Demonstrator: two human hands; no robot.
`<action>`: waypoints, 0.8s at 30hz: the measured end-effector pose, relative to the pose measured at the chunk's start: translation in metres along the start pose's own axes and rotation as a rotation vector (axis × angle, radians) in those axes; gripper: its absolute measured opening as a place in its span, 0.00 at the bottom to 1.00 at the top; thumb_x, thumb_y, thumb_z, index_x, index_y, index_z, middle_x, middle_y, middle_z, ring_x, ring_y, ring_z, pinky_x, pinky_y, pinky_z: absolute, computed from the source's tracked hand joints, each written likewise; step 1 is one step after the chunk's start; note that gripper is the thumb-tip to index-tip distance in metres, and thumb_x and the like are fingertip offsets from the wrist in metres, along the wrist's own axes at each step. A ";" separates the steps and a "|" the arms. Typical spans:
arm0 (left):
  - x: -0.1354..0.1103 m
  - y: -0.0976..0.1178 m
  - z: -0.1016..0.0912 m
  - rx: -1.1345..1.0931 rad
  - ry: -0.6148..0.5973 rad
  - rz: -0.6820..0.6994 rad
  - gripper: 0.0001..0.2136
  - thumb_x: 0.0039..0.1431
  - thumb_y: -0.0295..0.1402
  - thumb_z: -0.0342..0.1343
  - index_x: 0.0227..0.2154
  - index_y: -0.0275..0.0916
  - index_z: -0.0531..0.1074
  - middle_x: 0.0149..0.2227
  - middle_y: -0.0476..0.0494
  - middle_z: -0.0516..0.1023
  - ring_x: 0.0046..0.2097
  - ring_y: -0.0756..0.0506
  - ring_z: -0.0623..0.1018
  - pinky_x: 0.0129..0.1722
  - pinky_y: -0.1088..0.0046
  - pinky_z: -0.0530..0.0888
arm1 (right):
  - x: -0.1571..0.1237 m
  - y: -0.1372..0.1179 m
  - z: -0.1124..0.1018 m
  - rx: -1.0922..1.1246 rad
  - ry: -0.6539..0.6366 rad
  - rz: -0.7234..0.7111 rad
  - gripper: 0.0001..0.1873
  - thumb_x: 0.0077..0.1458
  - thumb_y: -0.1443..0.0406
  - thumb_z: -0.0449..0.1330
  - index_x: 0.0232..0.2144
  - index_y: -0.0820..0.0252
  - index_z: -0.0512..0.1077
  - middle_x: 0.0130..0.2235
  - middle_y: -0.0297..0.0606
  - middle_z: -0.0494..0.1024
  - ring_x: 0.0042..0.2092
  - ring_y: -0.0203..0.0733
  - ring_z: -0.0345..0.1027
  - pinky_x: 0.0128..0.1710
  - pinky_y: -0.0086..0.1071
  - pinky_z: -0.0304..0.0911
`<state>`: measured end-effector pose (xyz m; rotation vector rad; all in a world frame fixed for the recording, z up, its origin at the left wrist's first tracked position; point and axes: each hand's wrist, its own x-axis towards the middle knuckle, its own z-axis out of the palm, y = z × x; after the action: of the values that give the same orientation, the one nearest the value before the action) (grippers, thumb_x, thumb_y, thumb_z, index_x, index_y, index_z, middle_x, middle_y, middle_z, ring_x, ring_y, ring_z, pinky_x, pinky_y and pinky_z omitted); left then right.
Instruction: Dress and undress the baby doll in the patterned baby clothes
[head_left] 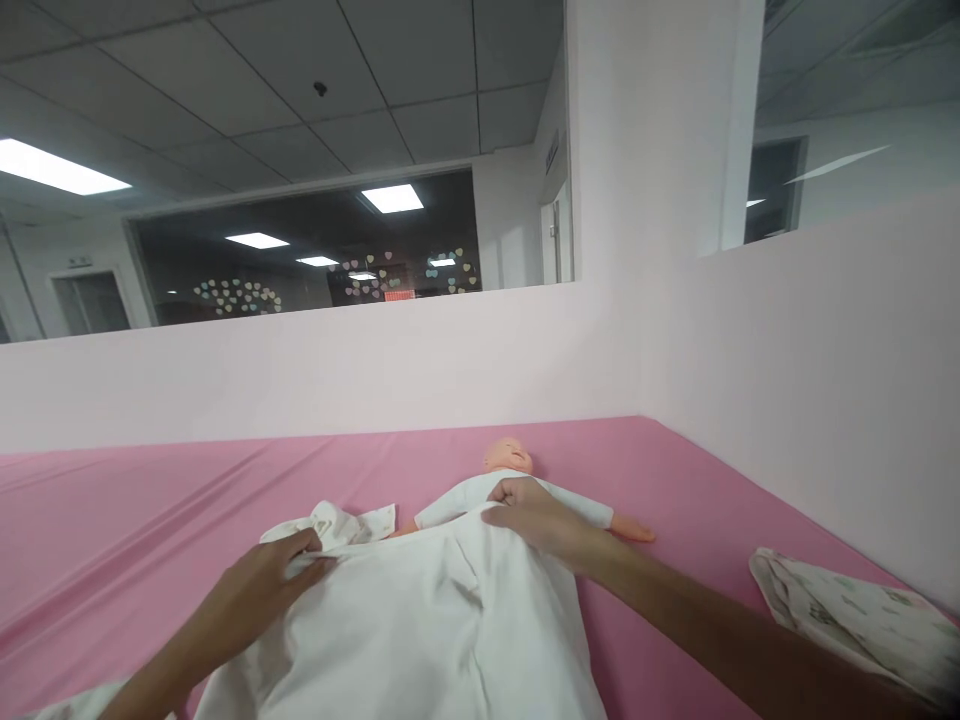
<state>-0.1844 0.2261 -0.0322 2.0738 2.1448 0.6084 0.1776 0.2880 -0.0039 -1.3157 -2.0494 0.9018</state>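
Note:
A white cloth is stretched between my two hands, its upper edge lifted toward the baby doll. My left hand pinches that edge at the left, thumb and fingers pressed together. At the doll's chest, my right hand is closed on the edge's right part. The doll lies on its back with arms spread, dressed in a white long-sleeved top. Its lower body is hidden behind the cloth. Just beyond my left hand lies a crumpled white fabric piece.
A pink sheet covers the surface, wrinkled at the left. At the right rests a folded patterned cloth; part of another cloth shows bottom left. Low pale walls with windows above meet in the far right corner.

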 end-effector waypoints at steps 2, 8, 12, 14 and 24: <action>0.026 -0.007 0.012 -0.080 -0.133 0.054 0.18 0.57 0.51 0.50 0.25 0.41 0.58 0.28 0.51 0.68 0.30 0.48 0.68 0.28 0.76 0.59 | 0.030 0.008 0.007 -0.111 0.057 -0.022 0.07 0.53 0.61 0.56 0.34 0.57 0.68 0.33 0.33 0.71 0.31 0.35 0.63 0.28 0.27 0.54; 0.074 -0.018 0.064 0.094 0.055 -0.219 0.12 0.61 0.41 0.44 0.25 0.42 0.54 0.26 0.50 0.68 0.31 0.45 0.71 0.29 0.72 0.58 | 0.080 0.023 0.012 -0.445 0.193 -0.010 0.08 0.53 0.72 0.53 0.35 0.64 0.70 0.39 0.49 0.76 0.41 0.48 0.68 0.34 0.33 0.51; 0.090 -0.013 0.090 0.173 0.046 -0.280 0.08 0.61 0.40 0.43 0.29 0.43 0.59 0.33 0.44 0.74 0.38 0.39 0.76 0.33 0.68 0.64 | 0.083 0.028 0.014 -0.550 0.147 -0.086 0.10 0.59 0.66 0.51 0.34 0.62 0.72 0.37 0.43 0.77 0.39 0.43 0.69 0.32 0.32 0.52; 0.093 -0.011 0.096 0.194 0.024 -0.266 0.08 0.60 0.40 0.43 0.30 0.43 0.60 0.34 0.43 0.75 0.40 0.37 0.76 0.35 0.66 0.65 | 0.080 0.024 0.016 -0.595 0.099 -0.154 0.13 0.59 0.60 0.52 0.32 0.60 0.72 0.36 0.40 0.78 0.38 0.42 0.69 0.33 0.31 0.53; 0.090 -0.016 0.102 0.232 0.002 -0.272 0.09 0.61 0.38 0.44 0.36 0.41 0.65 0.37 0.39 0.75 0.43 0.36 0.77 0.38 0.62 0.68 | 0.084 -0.005 0.038 -0.763 -0.052 -0.254 0.08 0.46 0.72 0.58 0.31 0.61 0.73 0.38 0.46 0.78 0.44 0.51 0.69 0.47 0.42 0.55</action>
<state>-0.1713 0.3360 -0.1125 1.8262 2.5445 0.3447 0.1147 0.3547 -0.0174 -1.3287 -2.6503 0.0146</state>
